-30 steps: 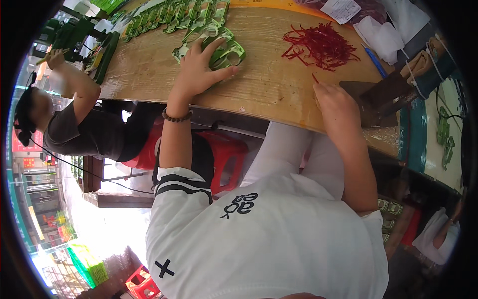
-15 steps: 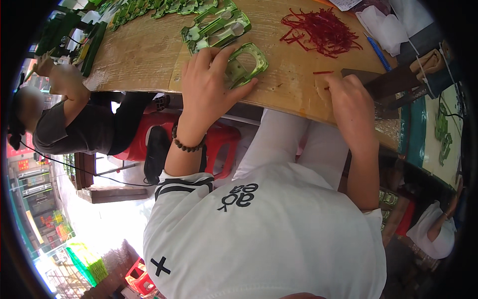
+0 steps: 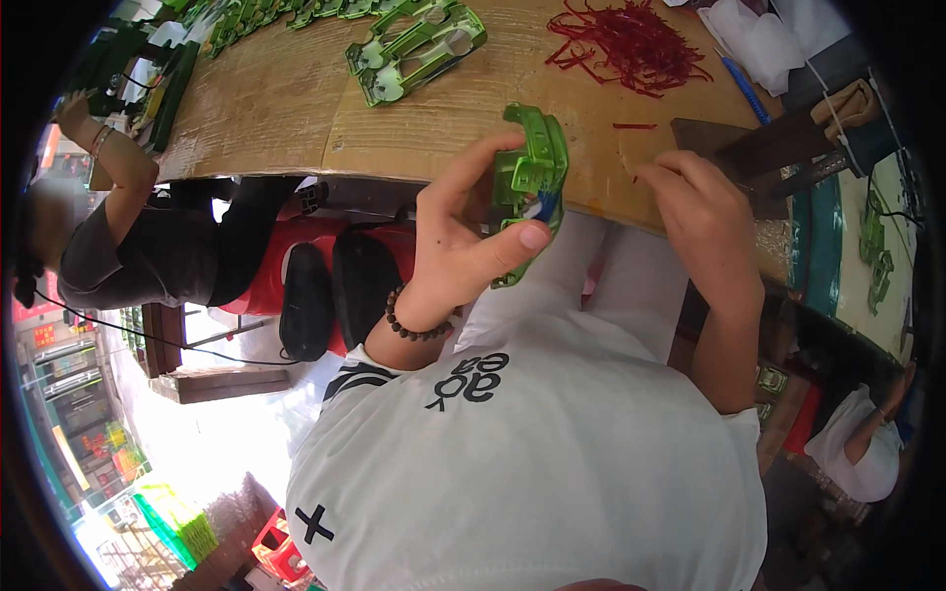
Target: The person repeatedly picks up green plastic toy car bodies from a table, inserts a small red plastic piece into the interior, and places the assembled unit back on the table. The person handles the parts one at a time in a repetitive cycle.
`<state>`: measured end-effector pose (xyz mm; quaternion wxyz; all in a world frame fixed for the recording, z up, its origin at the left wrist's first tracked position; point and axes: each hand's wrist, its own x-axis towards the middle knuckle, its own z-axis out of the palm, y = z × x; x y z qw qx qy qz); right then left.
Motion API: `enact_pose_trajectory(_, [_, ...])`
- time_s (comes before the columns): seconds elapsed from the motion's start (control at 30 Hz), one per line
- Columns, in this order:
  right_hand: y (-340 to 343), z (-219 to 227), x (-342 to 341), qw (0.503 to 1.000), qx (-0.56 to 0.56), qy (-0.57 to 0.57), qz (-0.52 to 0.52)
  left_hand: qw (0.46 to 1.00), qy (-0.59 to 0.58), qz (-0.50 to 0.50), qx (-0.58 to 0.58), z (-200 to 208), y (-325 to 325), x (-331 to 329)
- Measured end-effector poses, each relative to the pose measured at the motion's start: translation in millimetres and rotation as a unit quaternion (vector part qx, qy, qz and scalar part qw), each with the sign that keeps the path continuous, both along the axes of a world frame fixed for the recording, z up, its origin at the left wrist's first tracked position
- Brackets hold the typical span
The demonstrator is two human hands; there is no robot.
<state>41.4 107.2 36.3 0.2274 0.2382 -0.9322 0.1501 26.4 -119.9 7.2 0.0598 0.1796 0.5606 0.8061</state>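
Observation:
My left hand (image 3: 455, 222) grips a green plastic frame-like part (image 3: 538, 163), tilted on edge above the table's near edge, thumb on its near end. Something blue and white shows inside it. My right hand (image 3: 705, 212) is closed in a pinch at the table edge, and a tiny dark red tip of a thin strip (image 3: 636, 179) shows at its fingertips. Just beyond those fingers, a single red strip (image 3: 634, 126) lies on the wooden table (image 3: 266, 118). Farther back is a tangled pile of red strips (image 3: 636, 49). Another green part (image 3: 379, 84) rests left of the pile.
Several green parts (image 3: 261, 22) line the far left of the table. At right are a blue pen (image 3: 746, 91), white crumpled material (image 3: 754, 44) and a dark bench fixture (image 3: 788, 158). A person in a dark shirt (image 3: 138, 251) sits at left near a red stool (image 3: 266, 286).
My left hand has lifted the green part off the table, brought it nearer and to the right, and turned it on edge. My right hand has shifted slightly, staying pinched at the table edge.

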Motion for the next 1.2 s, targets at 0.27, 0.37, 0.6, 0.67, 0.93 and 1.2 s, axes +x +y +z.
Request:
enact_pose_trajectory(0.27, [-19.6,10.4,6.9,0.941,-0.228,0.202,0.149,0.982,-0.074,-0.171,0.033,6.8,25.8,14.9])
enact_pose_trajectory(0.37, [-16.9,8.0,10.7,0.937,-0.24,0.203,0.155,0.98,-0.079,-0.184,0.023,7.9,29.2,17.9])
enact_pose_trajectory(0.6, [-10.4,-4.2,17.5,0.922,-0.284,0.207,0.166,0.974,-0.09,-0.203,0.034,6.1,37.6,23.4])
enact_pose_trajectory(0.67, [-11.8,-8.3,16.6,0.914,-0.291,0.226,0.171,0.974,-0.09,-0.202,0.047,6.6,41.1,24.7])
enact_pose_trajectory(0.93, [-20.9,-29.0,34.0,0.879,-0.426,0.162,0.14,0.978,-0.09,-0.184,0.027,2.2,48.5,32.6])
enact_pose_trajectory(1.2, [-34.0,-67.8,50.5,0.787,-0.573,0.004,0.231,0.991,-0.017,-0.126,-0.047,-12.4,53.7,31.3])
